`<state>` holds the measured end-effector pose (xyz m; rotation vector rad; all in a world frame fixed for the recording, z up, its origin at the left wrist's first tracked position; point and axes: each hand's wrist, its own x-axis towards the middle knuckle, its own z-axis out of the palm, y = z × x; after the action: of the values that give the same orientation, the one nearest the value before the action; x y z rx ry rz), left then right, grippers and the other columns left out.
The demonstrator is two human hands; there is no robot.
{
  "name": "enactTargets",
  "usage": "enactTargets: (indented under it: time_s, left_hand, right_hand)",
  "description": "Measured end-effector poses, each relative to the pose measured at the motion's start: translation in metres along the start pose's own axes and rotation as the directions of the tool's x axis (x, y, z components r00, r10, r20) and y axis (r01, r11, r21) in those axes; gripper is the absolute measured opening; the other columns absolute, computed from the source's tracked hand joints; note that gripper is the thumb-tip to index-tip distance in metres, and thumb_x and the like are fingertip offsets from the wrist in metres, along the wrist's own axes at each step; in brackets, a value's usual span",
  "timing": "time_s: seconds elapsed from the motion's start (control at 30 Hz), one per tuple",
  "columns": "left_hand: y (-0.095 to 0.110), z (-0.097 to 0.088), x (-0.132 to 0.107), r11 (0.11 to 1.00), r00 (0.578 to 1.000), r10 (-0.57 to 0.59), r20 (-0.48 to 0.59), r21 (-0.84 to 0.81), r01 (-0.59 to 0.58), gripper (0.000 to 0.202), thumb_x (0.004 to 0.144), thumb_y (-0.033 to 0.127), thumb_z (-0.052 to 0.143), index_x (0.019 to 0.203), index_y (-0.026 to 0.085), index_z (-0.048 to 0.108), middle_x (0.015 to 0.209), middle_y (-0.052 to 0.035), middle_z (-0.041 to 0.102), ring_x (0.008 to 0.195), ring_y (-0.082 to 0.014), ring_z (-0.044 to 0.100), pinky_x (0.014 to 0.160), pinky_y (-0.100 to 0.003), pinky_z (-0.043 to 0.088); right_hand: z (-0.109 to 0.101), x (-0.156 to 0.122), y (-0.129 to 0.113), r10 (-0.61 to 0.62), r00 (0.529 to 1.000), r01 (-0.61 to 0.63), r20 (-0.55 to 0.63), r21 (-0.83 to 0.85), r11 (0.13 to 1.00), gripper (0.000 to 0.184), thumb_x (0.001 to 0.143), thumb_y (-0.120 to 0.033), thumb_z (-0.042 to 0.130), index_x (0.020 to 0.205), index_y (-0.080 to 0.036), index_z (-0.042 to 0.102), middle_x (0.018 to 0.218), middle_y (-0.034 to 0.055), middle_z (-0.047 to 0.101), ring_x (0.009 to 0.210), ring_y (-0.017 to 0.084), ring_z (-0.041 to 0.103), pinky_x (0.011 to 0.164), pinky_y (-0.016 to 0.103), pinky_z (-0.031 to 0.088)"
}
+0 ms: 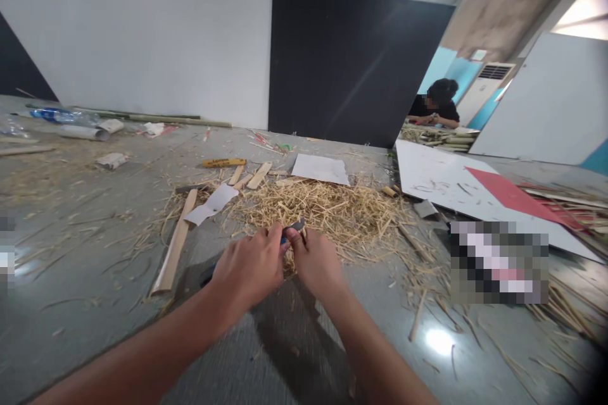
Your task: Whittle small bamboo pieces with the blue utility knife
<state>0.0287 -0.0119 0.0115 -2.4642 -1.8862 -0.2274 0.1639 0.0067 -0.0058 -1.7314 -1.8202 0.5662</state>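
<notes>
My left hand (254, 262) is closed around a knife-like tool (297, 225) with a dark grey metal tip and a bit of blue handle showing between the fingers. A dark end (208, 274) sticks out below the same hand; whether it belongs to the tool is unclear. Right beside the tip, my right hand (317, 259) is closed in a pinch, its thumb against the metal. Whatever small piece it grips is mostly hidden by the fingers. Both hands are over the near edge of a heap of straw-coloured shavings (327, 209) on the grey floor.
A flat wooden strip (175, 243) and a torn white paper (211, 204) lie left of the heap. Behind it are another paper (320, 168) and a yellow stick (224, 163). White board (441, 171) lies at right. A person (439, 104) sits beyond the black panel (351, 63).
</notes>
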Motion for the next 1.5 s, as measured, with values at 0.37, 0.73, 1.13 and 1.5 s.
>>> enactTargets:
  time_s: [0.37, 0.73, 1.13, 1.5]
  left_hand:
    - [0.005, 0.006, 0.003, 0.998, 0.998, -0.057, 0.026, -0.014, 0.057, 0.027, 0.097, 0.032, 0.027, 0.107, 0.017, 0.047, 0.093, -0.0139, 0.070, 0.079, -0.0305, 0.070, 0.064, -0.039, 0.050]
    - [-0.019, 0.001, 0.016, 0.999, 1.000, -0.006, -0.005, 0.033, 0.006, 0.021, 0.089, 0.025, 0.036, 0.105, 0.020, 0.049, 0.093, -0.0112, 0.069, 0.080, -0.0304, 0.069, 0.065, -0.039, 0.048]
    - [-0.011, 0.001, 0.018, 0.975, 0.975, -0.224, 0.003, -0.004, 0.224, 0.032, 0.095, 0.036, 0.029, 0.097, 0.014, 0.053, 0.086, -0.0156, 0.069, 0.080, -0.0298, 0.069, 0.070, -0.039, 0.049]
    - [-0.022, 0.002, 0.016, 0.997, 0.999, 0.019, -0.038, -0.076, -0.022, 0.029, 0.097, 0.038, 0.026, 0.101, 0.018, 0.047, 0.092, -0.0116, 0.069, 0.080, -0.0281, 0.068, 0.061, -0.034, 0.042]
  right_hand:
    - [0.001, 0.011, 0.005, -0.012, 0.999, 0.010, 0.040, 0.052, 0.999, 0.039, 0.095, -0.041, 0.044, 0.071, -0.017, 0.063, 0.069, 0.0125, 0.067, 0.060, 0.020, 0.057, 0.052, 0.028, 0.024]
    - [0.001, 0.003, 0.002, -0.108, 0.990, 0.080, 0.093, 0.259, 0.962, 0.022, 0.085, -0.039, 0.059, 0.080, -0.017, 0.060, 0.071, 0.0012, 0.061, 0.062, 0.013, 0.052, 0.054, 0.023, 0.030]
    - [0.002, 0.003, 0.007, 0.033, 0.996, -0.023, -0.078, 0.127, 0.992, 0.040, 0.078, -0.045, 0.065, 0.057, -0.023, 0.040, 0.052, -0.0026, 0.045, 0.048, 0.011, 0.034, 0.048, 0.026, 0.019]
    - [-0.001, 0.004, 0.011, -0.146, 0.988, 0.111, 0.052, 0.422, 0.900, 0.033, 0.085, -0.048, 0.057, 0.069, -0.019, 0.056, 0.052, -0.0045, 0.050, 0.048, 0.010, 0.045, 0.045, 0.022, 0.028]
